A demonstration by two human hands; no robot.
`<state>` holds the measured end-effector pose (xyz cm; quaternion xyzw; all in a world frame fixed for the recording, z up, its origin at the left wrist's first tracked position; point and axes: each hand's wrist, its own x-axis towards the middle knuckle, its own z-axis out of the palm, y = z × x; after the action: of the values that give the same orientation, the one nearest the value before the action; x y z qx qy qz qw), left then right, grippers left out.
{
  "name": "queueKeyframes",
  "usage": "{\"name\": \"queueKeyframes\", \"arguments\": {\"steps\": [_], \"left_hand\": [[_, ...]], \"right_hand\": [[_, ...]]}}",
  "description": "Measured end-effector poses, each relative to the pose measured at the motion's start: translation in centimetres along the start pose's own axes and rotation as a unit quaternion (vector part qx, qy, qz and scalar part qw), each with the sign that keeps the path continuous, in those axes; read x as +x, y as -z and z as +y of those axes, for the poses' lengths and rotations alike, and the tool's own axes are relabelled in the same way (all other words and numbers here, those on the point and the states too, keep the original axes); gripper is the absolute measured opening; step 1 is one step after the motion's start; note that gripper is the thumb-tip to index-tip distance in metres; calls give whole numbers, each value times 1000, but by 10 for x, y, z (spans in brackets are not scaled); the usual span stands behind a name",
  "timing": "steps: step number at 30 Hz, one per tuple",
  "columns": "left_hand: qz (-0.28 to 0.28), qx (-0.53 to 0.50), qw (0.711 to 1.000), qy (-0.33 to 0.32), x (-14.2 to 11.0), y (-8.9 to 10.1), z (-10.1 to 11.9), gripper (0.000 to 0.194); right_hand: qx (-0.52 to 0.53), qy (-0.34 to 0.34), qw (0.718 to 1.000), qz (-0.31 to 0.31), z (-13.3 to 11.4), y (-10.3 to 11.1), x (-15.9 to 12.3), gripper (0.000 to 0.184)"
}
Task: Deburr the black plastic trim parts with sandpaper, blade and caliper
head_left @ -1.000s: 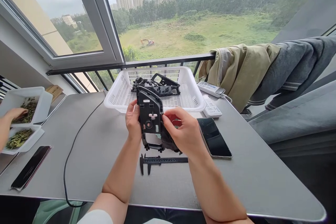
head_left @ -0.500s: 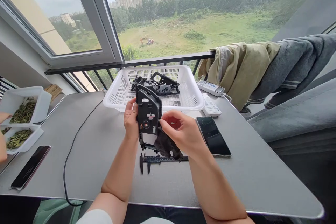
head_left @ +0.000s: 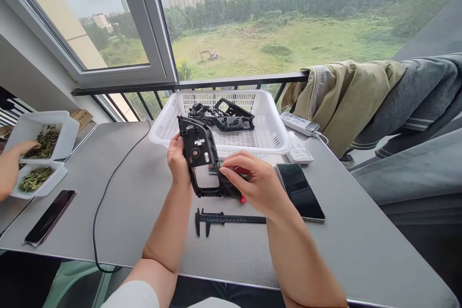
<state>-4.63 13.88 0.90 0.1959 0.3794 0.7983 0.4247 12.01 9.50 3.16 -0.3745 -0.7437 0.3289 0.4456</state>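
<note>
My left hand (head_left: 178,160) is closed around the left edge of a black plastic frame part (head_left: 198,147), a panel with small cut-outs above an open rectangular window. The part is held up at a tilt over the table, in front of the basket. At its right edge, the thumb and fingers of my right hand (head_left: 249,178) are pinched together on a dark cloth (head_left: 230,186) that is pressed to the rim. Much of the cloth is behind the hand, and a small red spot shows beside it. Below lies a black caliper (head_left: 231,219), partly covered by my right forearm.
A white basket (head_left: 283,142) with several black plastic parts (head_left: 234,118) stands behind. Phones lie right (head_left: 300,191) and left (head_left: 50,216); a black cable (head_left: 104,197) crosses the table. At far left, another person's hand (head_left: 18,154) reaches into a tub (head_left: 70,130) of dried leaves.
The frame part has turned and tilted, its top leaning left. Less of the cloth shows, and the red spot has appeared. The other person's hand has moved into the tub. The view has shifted slightly.
</note>
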Motion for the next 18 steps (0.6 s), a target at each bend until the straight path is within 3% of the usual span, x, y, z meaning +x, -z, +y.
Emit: {"name": "queueKeyframes", "arguments": {"steps": [5,8,10,14,18], "left_hand": [[36,29,999,14,-2,-1,-1,27],[56,55,997,22,-1,0,0,25],[75,60,995,17,0,1,1,23],[87,61,994,1,2,3,4,22],[109,73,991,-6,4,5,4,23]], "right_hand": [[-57,15,993,-101,6,4,1,12],[-74,-10,989,-125,3,17,-3,12],[-57,8,991,-118,-1,18,-5,12],[-18,111,988,-101,-10,-4,-10,12],[-131,142,976,-97,-8,-25,-11,23]]}}
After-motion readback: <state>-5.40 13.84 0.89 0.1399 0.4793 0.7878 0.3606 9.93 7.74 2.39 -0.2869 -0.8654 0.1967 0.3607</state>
